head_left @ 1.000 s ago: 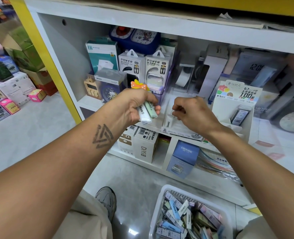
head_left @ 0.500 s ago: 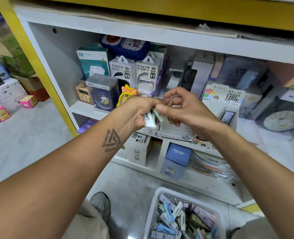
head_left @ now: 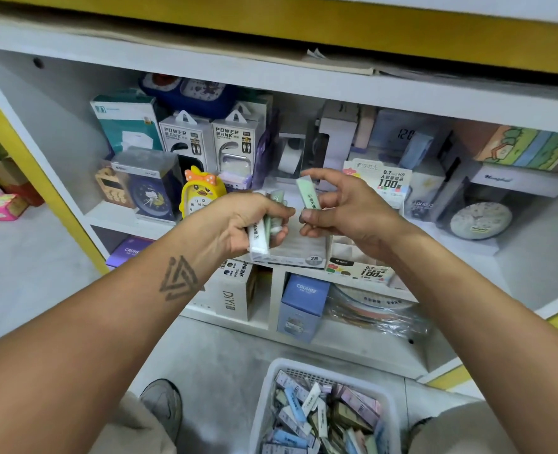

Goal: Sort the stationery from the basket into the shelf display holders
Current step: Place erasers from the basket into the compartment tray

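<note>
**In front of the shelf: lead cases in both hands**

A pale green case (head_left: 307,193) stands pinched in the right hand (head_left: 343,214). The left hand (head_left: 238,224) is closed around a small bundle of cases (head_left: 260,235). Behind sit the display holders (head_left: 362,273); below, the white basket (head_left: 271,381) holds more.

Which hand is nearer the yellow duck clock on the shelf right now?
Left. The left hand, gripping a few small boxes, sits right beside the yellow duck clock. The right hand, pinching one green box, is further over to the clock's right.
</note>
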